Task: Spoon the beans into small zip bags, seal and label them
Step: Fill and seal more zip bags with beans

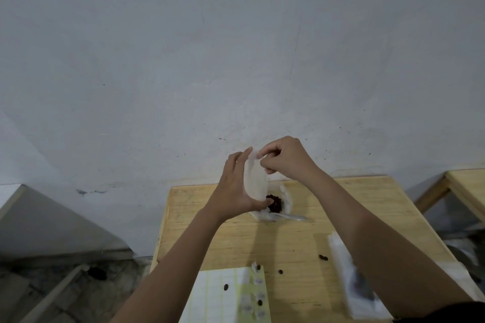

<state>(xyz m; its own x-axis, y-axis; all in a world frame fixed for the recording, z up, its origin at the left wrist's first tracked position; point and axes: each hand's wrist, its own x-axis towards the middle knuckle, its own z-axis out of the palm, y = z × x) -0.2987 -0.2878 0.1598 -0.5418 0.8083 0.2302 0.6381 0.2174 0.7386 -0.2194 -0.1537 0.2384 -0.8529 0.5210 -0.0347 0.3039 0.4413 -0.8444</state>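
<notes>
Fingers (pixel 264 155) of right hand (pixel 286 158) pinch zip bag (pixel 256 179) mouth, left hand (pixel 233 189) grips its side — risk: mouth sticks, beans (pixel 275 204) spill.

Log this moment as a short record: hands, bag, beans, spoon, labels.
left hand: holds the zip bag by its lower end
right hand: pinches the bag's top edge
bag contents: looks empty
beans: piled on clear plastic on the wooden table
spoon: lies beside the pile
label sheet: near edge, stray beans on it
</notes>
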